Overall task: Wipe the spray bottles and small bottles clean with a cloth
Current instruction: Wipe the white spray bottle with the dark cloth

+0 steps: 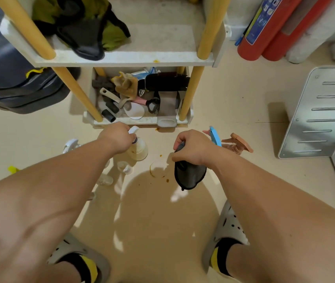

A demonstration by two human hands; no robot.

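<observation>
Head view: the left hand (119, 137) has its grip curled round the neck of a clear plastic spray bottle with a white trigger head (140, 150), just near of the white shelf rack with yellow posts (121, 60). Whether the bottle's base touches the beige floor (244, 111) cannot be told. The right hand (191, 148) has its grip clamped on a dark grey cloth (189, 175), which hangs below the fist, apart from that bottle. Just right of this hand stand a blue-headed spray bottle (215, 136) and a brown-headed clear spray bottle (239, 145). Two small clear bottles (124, 168) sit on the floor beside the left forearm. A brown ring stain (156, 170) marks the floor between the hands.
</observation>
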